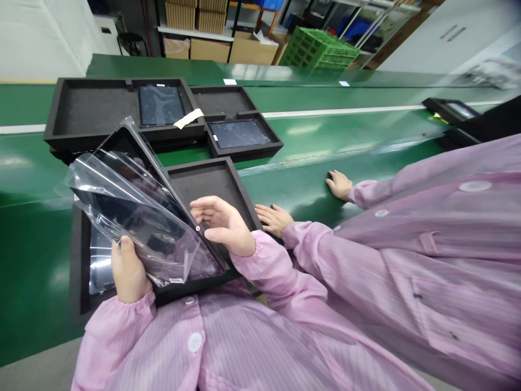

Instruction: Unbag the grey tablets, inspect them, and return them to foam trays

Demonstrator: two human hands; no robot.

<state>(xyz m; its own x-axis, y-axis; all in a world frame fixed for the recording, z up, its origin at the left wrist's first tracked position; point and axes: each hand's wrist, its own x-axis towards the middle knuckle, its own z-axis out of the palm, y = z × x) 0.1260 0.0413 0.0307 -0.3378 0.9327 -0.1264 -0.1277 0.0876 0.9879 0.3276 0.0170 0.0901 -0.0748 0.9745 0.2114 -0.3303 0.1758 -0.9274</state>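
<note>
My left hand [129, 270] grips the lower left edge of a black tablet [124, 142], its thumb pressing on a clear plastic film [122, 190]. The film lies loosely over the tablet's front and stands away from it at the upper left. The tablet is tilted above a black foam tray [240, 203]. My right hand [225, 224] is beside the tablet's right edge, with thumb and fingers apart; whether the fingertips touch the edge I cannot tell. Partly hidden below the tablet, another film-covered tablet [100, 260] lies in the tray's left side.
Behind stand black trays [91, 108] with tablets [160, 106] on the green bench [325, 127]; yellowish tape [188, 118] sticks to one rim. At right, a co-worker in pink rests one hand [274, 220] at my tray's corner and another hand [340, 184] on the bench.
</note>
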